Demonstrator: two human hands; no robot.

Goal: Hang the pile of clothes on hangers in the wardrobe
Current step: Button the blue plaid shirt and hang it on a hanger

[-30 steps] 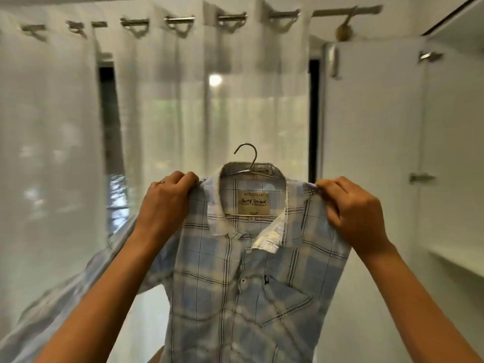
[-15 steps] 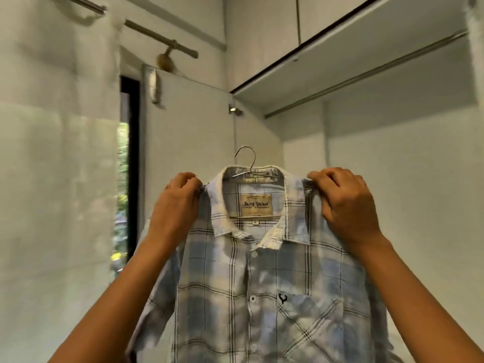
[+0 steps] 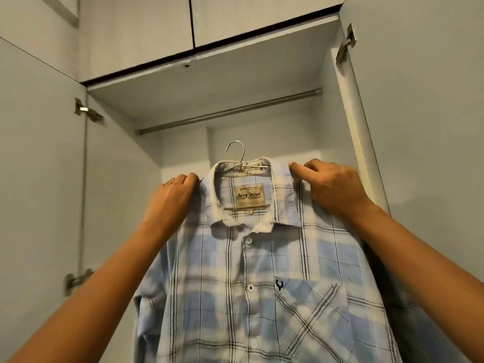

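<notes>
Shirt has swung to the wardrobe; left grip and right grip pinch its shoulders; hanger hook not yet on rail.

rail bare, wardrobe interior open

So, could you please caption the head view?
Left hand and right hand hold a plaid shirt on its hanger below the rail.

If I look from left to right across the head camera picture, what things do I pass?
Left wardrobe door, left hand gripping the shirt, hanger hook, right hand gripping it too, right wardrobe door.
</notes>
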